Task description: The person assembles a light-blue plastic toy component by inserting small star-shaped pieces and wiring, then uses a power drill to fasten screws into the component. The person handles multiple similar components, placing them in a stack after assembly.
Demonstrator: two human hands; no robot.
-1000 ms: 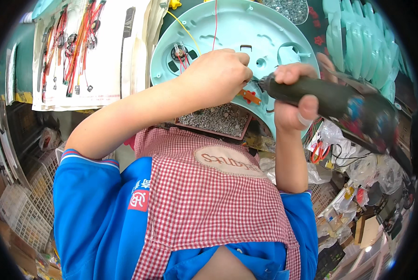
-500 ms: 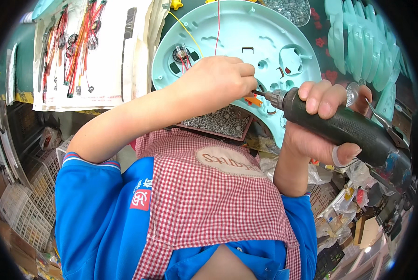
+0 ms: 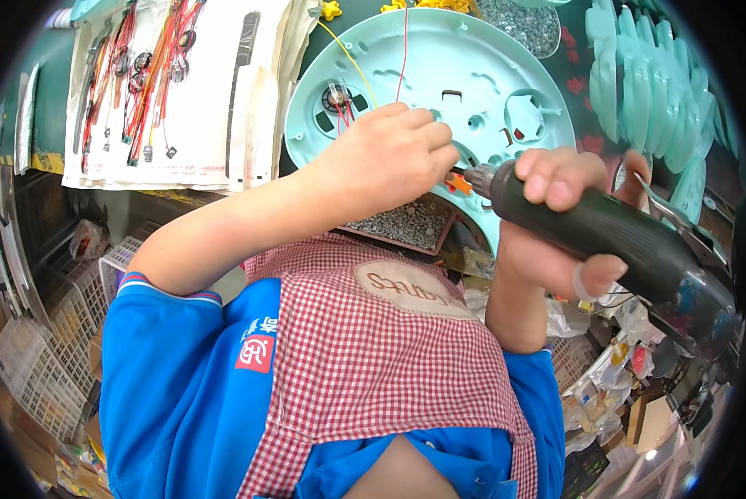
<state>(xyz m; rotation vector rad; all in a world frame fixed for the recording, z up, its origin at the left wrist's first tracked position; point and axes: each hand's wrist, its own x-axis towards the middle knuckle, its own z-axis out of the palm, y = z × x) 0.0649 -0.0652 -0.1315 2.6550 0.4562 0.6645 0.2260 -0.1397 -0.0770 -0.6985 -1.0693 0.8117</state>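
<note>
My right hand (image 3: 556,216) is wrapped round a black electric screwdriver (image 3: 614,237), its nose pointing left at my left hand. A band of white tape circles the right thumb. A slim pointed metal tool (image 3: 681,218) lies along the driver beside the right fingers. My left hand (image 3: 402,154) is closed, fingertips close to the driver's bit; what they pinch is hidden. Just below them sits a small orange part (image 3: 458,183) at the near edge of a large light-blue plastic shell (image 3: 423,54). Inside the shell, a small round speaker (image 3: 336,97) has red wires.
A tray of small screws (image 3: 406,226) sits under the shell's near edge. Bundles of wired parts (image 3: 144,75) lie on white sheets at the left. Stacked light-blue pieces (image 3: 647,75) stand far right, near a bag of clear parts (image 3: 518,25) and yellow star pieces (image 3: 443,5).
The driver has tilted slightly and its nose has come closer to my left fingers, so less of the bit shows. The shell and sheets appear shifted a little right in the view.
</note>
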